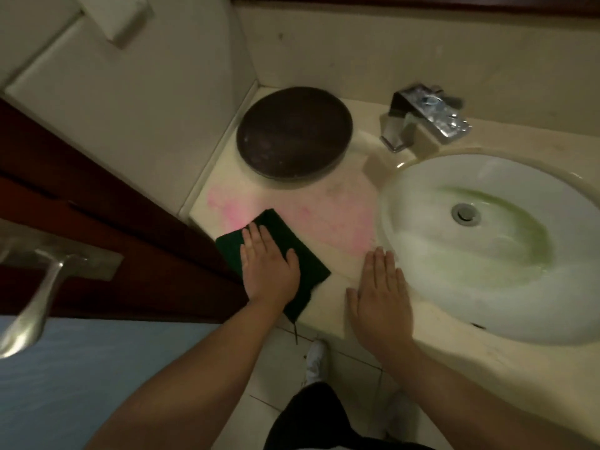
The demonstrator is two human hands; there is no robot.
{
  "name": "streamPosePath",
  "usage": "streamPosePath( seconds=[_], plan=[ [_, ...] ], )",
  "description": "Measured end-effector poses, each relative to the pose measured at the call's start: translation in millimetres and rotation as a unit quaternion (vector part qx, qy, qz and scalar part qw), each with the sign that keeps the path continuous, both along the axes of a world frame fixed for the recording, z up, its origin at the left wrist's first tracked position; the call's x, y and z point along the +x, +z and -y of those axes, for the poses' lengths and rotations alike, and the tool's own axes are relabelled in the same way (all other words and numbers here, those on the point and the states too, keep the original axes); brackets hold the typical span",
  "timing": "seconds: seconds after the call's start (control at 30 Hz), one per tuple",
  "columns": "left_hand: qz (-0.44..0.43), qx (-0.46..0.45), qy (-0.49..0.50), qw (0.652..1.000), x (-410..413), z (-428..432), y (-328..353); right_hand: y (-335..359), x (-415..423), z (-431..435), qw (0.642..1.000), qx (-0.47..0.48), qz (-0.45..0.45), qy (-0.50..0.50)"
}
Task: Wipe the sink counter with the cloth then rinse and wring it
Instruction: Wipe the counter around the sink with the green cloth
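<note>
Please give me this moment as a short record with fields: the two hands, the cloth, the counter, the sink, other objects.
left hand: flat on the cloth, pressing it down
right hand: flat on bare counter beside the sink
cloth: dark green, near the front edge
counter: beige, with pink smears
sink: white, green stain near the drain
other: dark round dish, chrome faucet

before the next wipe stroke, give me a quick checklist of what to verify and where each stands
1. Left hand flat on the dark green cloth: ok.
2. Cloth fully on the beige stone counter: not ok, one corner hangs over the front edge.
3. Pink smear gone: not ok, it shows ahead of the cloth.
4. Path clear of the dark round dish: ok, it sits further back.
5. Right hand braced flat beside the white oval basin: ok.
6. Cloth wet enough: cannot tell.
</note>
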State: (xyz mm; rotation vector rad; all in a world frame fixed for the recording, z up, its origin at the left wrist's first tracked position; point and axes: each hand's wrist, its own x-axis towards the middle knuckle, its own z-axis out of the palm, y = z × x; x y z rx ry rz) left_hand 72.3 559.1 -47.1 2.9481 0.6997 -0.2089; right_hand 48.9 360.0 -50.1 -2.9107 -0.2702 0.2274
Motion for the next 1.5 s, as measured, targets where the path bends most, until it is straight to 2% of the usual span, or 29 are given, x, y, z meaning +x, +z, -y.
streamPosePath(
  seconds=[0.2,0.43,0.6,0.8,0.97,1.03,1.1,1.23,1.33,1.5],
  plan=[
    [-0.006,0.0,0.066,0.998,58.0,-77.5,-3.5,-3.6,-2.8,1.2,1.0,-0.022,0.0,-0.009],
    [0.008,0.009,0.028,1.0,98.1,-115.3,-5.8,-3.5,-3.0,0.5,1.0,-0.023,-0.006,-0.018],
    [0.009,0.013,-0.035,0.999,96.1,-108.7,-0.6,-3.9,-4.0,0.6,1.0,-0.021,-0.003,-0.014],
    [0.014,0.018,-0.124,0.992,72.7,-54.3,8.1,-5.0,-3.7,0.3,1.0,-0.027,0.005,-0.011],
    [-0.001,-0.02,-0.256,0.966,23.3,-1.8,4.3,-3.6,-4.9,0.3,0.999,-0.028,0.015,-0.005],
    [-0.007,-0.035,-0.273,0.961,13.9,-1.4,2.2,-2.4,-4.5,1.5,0.999,-0.029,0.014,-0.002],
    [-0.005,-0.026,-0.239,0.971,16.6,-16.2,2.3,-1.6,-4.4,2.5,0.999,-0.029,0.015,-0.004],
    [-0.001,0.01,-0.102,0.995,40.6,-80.7,1.4,-2.3,-4.6,1.4,0.999,-0.03,0.013,-0.008],
    [-0.002,0.01,-0.052,0.999,56.0,-109.3,-1.1,-1.6,-2.8,-1.1,0.999,-0.026,0.014,-0.013],
    [0.022,-0.013,0.055,0.998,79.8,-110.9,-1.6,1.0,3.2,-22.7,1.0,0.01,0.01,0.017]
  ],
)
